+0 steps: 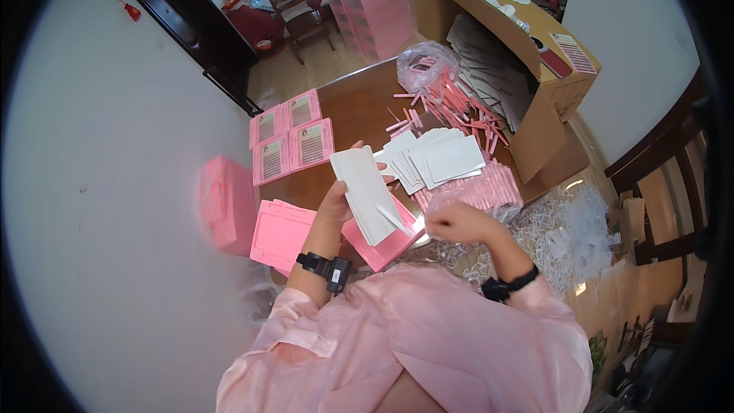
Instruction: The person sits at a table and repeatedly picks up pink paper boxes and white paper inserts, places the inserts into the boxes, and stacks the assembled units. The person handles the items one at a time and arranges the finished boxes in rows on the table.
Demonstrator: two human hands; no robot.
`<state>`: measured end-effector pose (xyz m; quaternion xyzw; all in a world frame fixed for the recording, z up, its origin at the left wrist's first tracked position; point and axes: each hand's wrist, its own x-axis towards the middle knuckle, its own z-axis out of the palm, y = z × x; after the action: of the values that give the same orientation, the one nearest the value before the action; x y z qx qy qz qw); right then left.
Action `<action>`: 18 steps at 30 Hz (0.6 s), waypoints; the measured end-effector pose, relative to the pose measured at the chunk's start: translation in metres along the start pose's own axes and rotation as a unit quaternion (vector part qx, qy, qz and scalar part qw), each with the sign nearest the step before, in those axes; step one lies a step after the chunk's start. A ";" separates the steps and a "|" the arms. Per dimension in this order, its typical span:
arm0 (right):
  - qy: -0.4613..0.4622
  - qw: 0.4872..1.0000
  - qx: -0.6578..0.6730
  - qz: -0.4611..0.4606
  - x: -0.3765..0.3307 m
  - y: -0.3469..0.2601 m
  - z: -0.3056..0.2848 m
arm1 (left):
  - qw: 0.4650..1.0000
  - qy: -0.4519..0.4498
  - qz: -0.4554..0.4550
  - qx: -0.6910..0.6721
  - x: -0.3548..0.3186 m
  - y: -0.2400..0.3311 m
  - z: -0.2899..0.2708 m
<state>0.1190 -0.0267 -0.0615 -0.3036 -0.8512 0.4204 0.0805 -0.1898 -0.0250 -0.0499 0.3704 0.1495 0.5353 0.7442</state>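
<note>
Brown wooden surface [359, 107] in a domestic room, dark door at upper left, viewed from above the seated person; left to right: a pink box [227, 203] at the surface's left edge; four pink display cards [290, 138] laid flat in a block beyond it; a flat pink tray [280, 234] near the left wrist. Left hand [336, 200] raised over the surface, fingers closed round the lower edge of a small stack of white cards [367, 193], held upright and tilted, above a pink box lid [386, 245]. Right hand [457, 222] loosely curled, fingertips drawn together just beside the stack's lower corner; whether it pinches anything cannot be told. Behind the hands, a fanned pile of white cards [440, 159]; beyond that, scattered pink strips [451, 107] and a clear bag [424, 61]; at far right, an open cardboard carton [527, 84] of grey-white sheets. Judged step: sorting or dealing cards from the held stack; the following move would seem to call for a fine fingertip separation of a single card.
</note>
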 end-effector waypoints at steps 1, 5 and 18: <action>-0.040 0.997 -0.057 0.033 -0.024 0.008 0.009 | 1.000 -0.003 0.004 -0.006 -0.006 0.006 -0.002; -0.116 0.948 -0.184 0.233 -0.058 0.003 0.048 | 0.999 -0.008 -0.010 -0.047 -0.032 0.024 -0.007; 0.411 0.911 -0.024 0.024 0.084 -0.190 0.094 | 0.999 -0.042 -0.007 0.024 -0.148 0.073 0.031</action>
<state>-0.0702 -0.1282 0.0143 -0.4712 -0.7455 0.2400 0.4057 -0.2773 -0.1602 -0.0031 0.4089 0.1336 0.5102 0.7447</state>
